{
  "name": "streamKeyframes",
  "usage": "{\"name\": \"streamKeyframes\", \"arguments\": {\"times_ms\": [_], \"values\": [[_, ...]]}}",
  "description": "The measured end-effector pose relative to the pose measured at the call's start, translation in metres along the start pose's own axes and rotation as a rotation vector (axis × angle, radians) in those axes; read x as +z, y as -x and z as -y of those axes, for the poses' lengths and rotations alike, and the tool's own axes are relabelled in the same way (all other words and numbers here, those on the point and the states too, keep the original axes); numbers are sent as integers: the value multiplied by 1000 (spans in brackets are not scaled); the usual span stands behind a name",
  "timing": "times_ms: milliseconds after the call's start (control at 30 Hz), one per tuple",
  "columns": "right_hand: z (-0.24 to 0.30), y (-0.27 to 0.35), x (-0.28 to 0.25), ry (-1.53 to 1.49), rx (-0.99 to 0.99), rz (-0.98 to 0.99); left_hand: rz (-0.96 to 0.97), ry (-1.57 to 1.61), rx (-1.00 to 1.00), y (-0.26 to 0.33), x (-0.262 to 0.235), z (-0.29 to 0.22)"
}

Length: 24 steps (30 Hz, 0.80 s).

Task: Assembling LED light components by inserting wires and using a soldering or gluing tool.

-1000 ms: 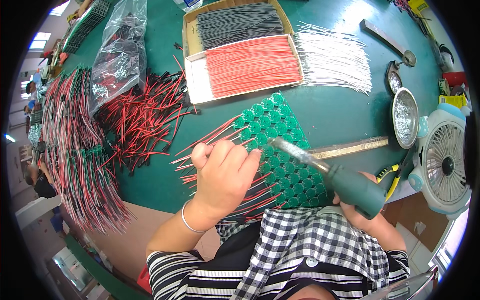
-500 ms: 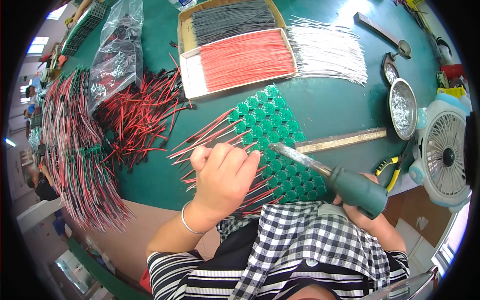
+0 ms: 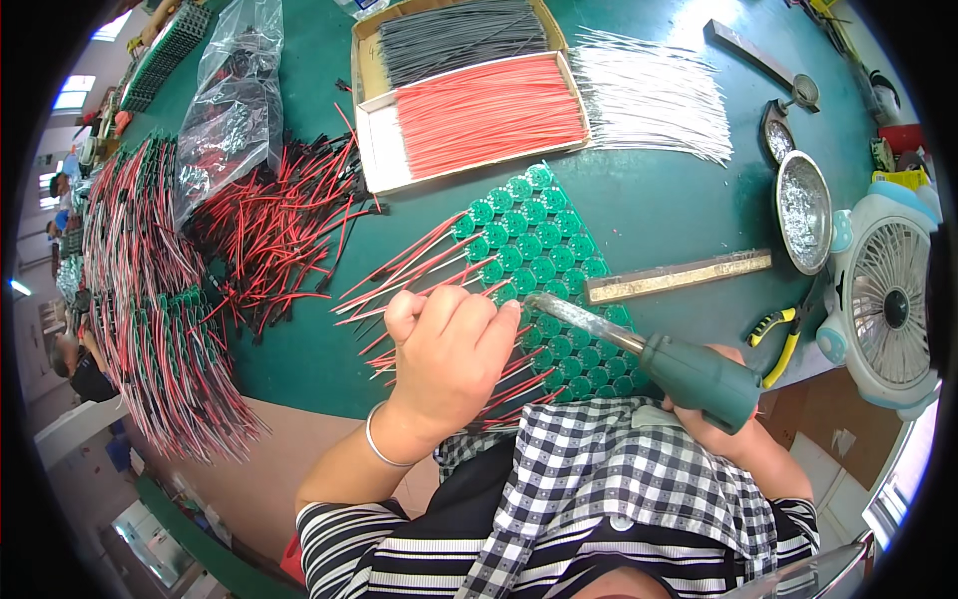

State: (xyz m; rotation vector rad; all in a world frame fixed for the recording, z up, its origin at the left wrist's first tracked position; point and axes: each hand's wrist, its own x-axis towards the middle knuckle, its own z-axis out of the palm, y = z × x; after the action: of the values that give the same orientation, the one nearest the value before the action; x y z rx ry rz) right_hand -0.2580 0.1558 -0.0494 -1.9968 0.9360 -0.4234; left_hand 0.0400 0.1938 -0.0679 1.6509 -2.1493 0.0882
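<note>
My left hand (image 3: pixel 451 349) is closed in a pinch over the left edge of a green circuit board panel (image 3: pixel 544 235) of round boards. A thin wire seems to be in its fingertips, mostly hidden by the hand. In my right hand (image 3: pixel 714 424) is a soldering iron (image 3: pixel 689 374) with a thick green handle. Its metal tip touches or hovers just above the panel beside my left fingertips; I cannot tell which. Red, white and dark wires (image 3: pixel 409 262) stick out leftward from the panel's left edge, above and below my left hand.
A metal bar (image 3: pixel 679 278) lies across the panel's right side. Further right are yellow-black pliers (image 3: pixel 783 344), a round metal dish (image 3: pixel 803 213) and a fan (image 3: pixel 888 304). Behind stand boxed red wires (image 3: pixel 489 115) and loose white wires (image 3: pixel 654 95). Wired boards (image 3: pixel 150 299) are heaped left.
The soldering iron has shifted left and slightly down, its tip now closer to my left fingertips. The panel and the metal bar have moved slightly. My left hand stays pinched in nearly the same place.
</note>
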Motion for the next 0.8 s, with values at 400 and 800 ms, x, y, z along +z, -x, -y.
{"name": "streamKeyframes", "arguments": {"times_ms": [400,800], "values": [[3,-15,-12,122,-145,-17,10,-24,-12,0,2,0],[-12,11,-5,101,-35,18,20,-21,12,6,-3,-10]]}}
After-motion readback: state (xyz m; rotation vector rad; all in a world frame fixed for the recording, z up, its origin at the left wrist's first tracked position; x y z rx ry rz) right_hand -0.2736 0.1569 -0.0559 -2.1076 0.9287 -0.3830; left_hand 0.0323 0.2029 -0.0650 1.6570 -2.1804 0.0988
